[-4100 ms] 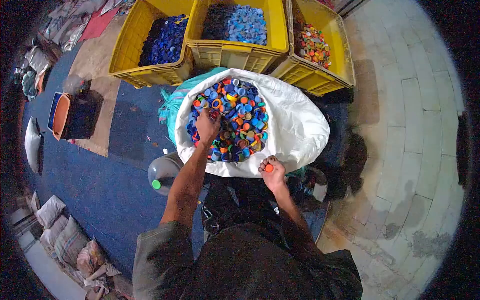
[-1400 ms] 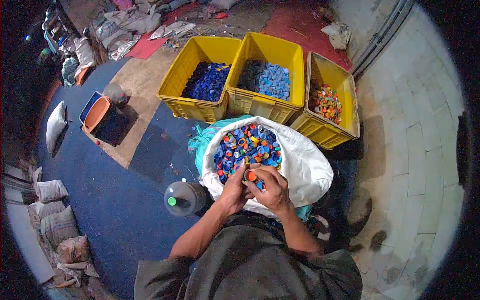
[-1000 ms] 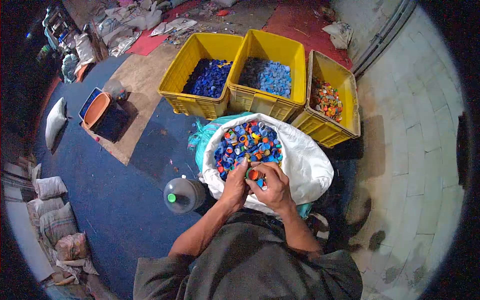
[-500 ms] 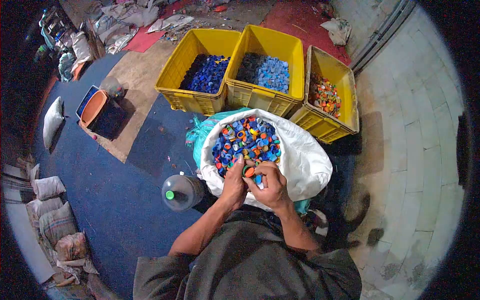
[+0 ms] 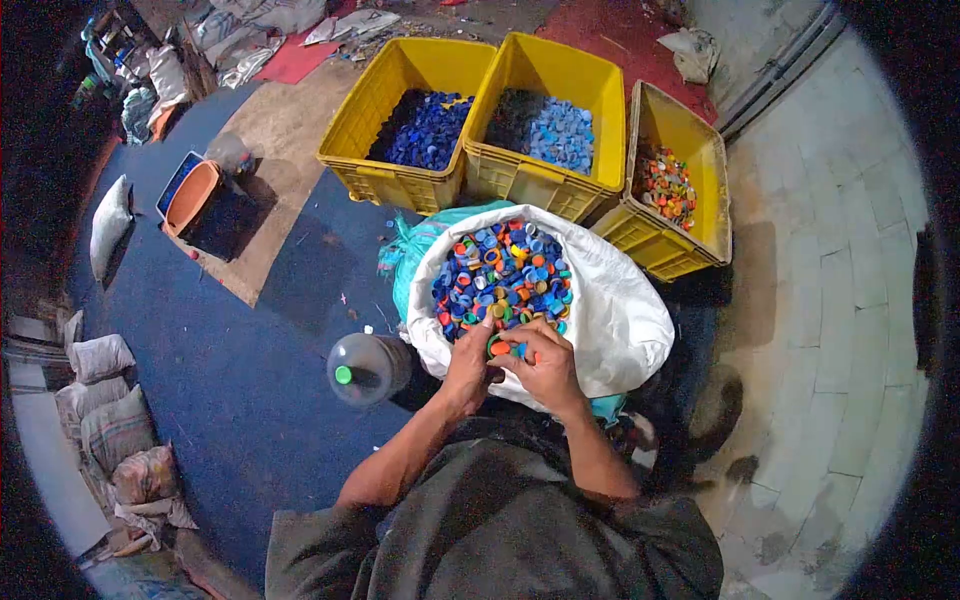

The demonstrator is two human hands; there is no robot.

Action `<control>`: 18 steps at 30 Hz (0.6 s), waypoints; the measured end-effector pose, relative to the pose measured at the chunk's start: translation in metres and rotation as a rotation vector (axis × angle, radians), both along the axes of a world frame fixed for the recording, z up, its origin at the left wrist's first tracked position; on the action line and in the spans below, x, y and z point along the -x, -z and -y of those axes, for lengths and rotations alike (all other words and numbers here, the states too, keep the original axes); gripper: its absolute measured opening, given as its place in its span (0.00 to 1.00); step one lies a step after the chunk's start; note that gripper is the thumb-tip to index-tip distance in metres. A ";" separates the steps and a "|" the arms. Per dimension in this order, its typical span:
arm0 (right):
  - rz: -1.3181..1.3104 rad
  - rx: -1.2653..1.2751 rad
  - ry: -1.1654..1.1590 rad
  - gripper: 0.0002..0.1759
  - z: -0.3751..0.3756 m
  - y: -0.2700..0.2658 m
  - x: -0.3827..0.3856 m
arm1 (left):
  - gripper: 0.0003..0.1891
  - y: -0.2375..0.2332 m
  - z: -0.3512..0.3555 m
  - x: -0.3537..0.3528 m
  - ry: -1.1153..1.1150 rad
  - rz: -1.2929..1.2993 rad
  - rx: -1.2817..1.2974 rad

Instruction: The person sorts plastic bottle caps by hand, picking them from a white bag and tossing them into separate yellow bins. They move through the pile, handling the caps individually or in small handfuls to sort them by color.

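Yellow crates point(image 5: 540, 185), three; one sack point(image 5: 620, 320); left hand point(image 5: 468, 365), right hand point(image 5: 548, 368), orange cap point(image 5: 499, 348).

Left hand point(image 5: 468, 365) now on orange cap point(image 5: 499, 348)

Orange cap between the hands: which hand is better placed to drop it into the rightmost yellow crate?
Probably the right hand: it holds the orange cap and sits nearer that crate than the left hand.

Orange cap point(image 5: 499, 348) in the grip of the right hand point(image 5: 548, 368), left hand point(image 5: 468, 365) against it, above a white sack point(image 5: 620, 320)
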State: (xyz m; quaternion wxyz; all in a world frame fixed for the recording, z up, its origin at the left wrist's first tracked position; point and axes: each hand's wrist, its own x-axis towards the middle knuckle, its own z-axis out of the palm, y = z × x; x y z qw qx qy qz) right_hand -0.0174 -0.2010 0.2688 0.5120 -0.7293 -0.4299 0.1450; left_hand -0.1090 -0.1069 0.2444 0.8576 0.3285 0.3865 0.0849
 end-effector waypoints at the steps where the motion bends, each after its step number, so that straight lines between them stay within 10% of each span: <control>1: -0.041 -0.001 -0.001 0.13 0.000 0.004 -0.001 | 0.21 0.000 -0.002 0.000 0.014 -0.007 0.018; 10: -0.135 -0.064 0.008 0.08 0.000 0.022 -0.014 | 0.20 0.009 0.002 -0.007 -0.057 -0.084 0.199; 18: 0.046 0.088 -0.069 0.27 0.009 0.015 -0.010 | 0.19 0.012 0.000 -0.014 -0.013 -0.033 0.152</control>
